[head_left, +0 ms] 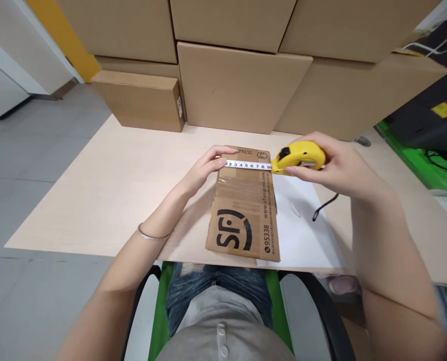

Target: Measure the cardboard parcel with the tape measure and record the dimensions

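A brown cardboard box [242, 200] with black printing lies on the table close to its front edge. Across its far part runs the white tape blade [246, 165], drawn out of a yellow tape measure [302, 154]. My right hand [332, 163] is closed around the tape measure's case at the box's right edge, and a black wrist strap [324, 206] dangles below. At the box's left edge, the fingers of my left hand [208, 163] pinch the blade's end and rest against the box. The blade's hook is hidden under those fingers.
A white paper sheet [302, 220] lies partly under the box. Large cartons [238, 87] are stacked along the table's back, with a flatter carton [141, 100] at the left. A small dark round object [362, 141] sits near the right back, before a green surface [407, 155].
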`<state>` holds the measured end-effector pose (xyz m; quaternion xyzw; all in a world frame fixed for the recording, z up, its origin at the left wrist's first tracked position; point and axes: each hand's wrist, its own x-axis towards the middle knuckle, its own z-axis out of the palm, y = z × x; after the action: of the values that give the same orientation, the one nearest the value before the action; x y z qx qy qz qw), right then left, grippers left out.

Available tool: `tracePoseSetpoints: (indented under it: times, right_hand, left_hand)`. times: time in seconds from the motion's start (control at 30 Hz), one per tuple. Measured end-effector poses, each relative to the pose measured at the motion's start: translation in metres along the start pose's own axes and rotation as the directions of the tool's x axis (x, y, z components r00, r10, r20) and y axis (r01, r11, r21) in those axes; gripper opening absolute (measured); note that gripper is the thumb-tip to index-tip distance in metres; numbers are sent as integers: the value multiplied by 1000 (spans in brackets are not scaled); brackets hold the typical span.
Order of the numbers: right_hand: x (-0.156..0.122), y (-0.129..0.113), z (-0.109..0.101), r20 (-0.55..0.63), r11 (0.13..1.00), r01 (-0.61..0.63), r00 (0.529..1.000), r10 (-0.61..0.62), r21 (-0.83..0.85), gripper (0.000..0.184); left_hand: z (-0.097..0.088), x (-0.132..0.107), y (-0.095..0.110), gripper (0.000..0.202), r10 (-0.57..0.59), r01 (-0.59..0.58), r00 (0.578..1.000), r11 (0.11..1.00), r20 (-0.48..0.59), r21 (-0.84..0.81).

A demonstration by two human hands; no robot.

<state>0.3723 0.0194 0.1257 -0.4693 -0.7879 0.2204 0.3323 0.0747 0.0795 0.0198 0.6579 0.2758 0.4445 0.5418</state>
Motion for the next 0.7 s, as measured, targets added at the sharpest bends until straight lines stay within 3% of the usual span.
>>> tracePoseSetpoints:
  times: [0.13, 0.27, 0.7]
  right_hand:
    - [-12, 15, 0, -66, 995, -62, 996, 67, 73, 28]
    - [-10, 14, 10, -85, 992, -50, 995, 60, 115, 31]
    - [-17, 6, 7, -76, 998, -59, 995, 61, 30, 29]
  left_hand:
    - [1, 0, -1, 37, -1, 1, 1000, 1000, 6, 6]
    - [2, 1, -4, 38, -3, 3, 1000, 1000, -13, -20]
    - [3, 0, -5, 42, 11, -11, 999, 1000, -30, 20]
